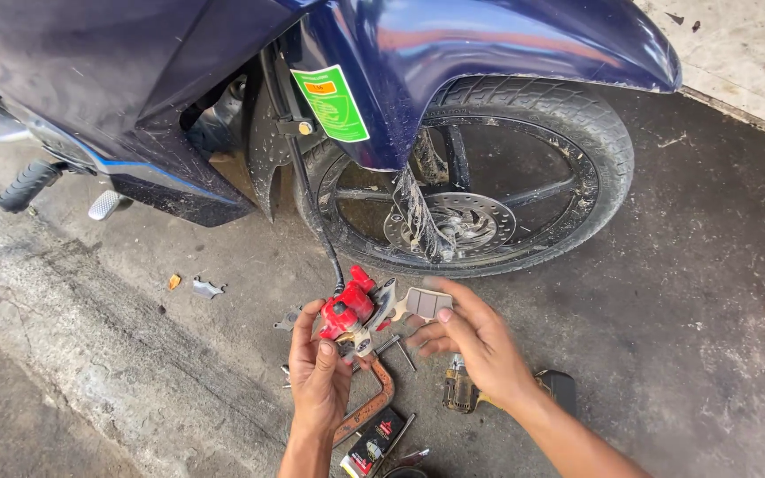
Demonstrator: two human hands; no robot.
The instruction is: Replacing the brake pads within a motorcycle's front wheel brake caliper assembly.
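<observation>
Plainly, our left hand [319, 382] is closed around the red brake caliper [348, 312], thumb up along its near side, holding it off the ground just in front of the front wheel [480, 190]; our right hand [475, 339] has its fingertips pinched together on a small grey brake pad [428, 303], which sits right beside the caliper's open mouth, touching or nearly touching its metal bracket; we cannot tell which. A black hose [312, 208] runs from the caliper up toward the fork, so the caliper hangs on a tether and should not be pulled or twisted against it; we judge the work goes best if the left hand keeps the body steady and level while the right squares the pad to the slot, backing plate flat, and keeps fingers off the friction face. Below the hands, on the stained concrete floor [692, 372], lie an orange clamp [370, 405], a small dark box [372, 445], loose pins, and a cordless driver [462, 392] near the right wrist; small bits of metal [206, 288] lie to the left. Behind stands the dark blue motorcycle, its fender [524, 44] over the tyre and the brake disc [458, 221] bare.
</observation>
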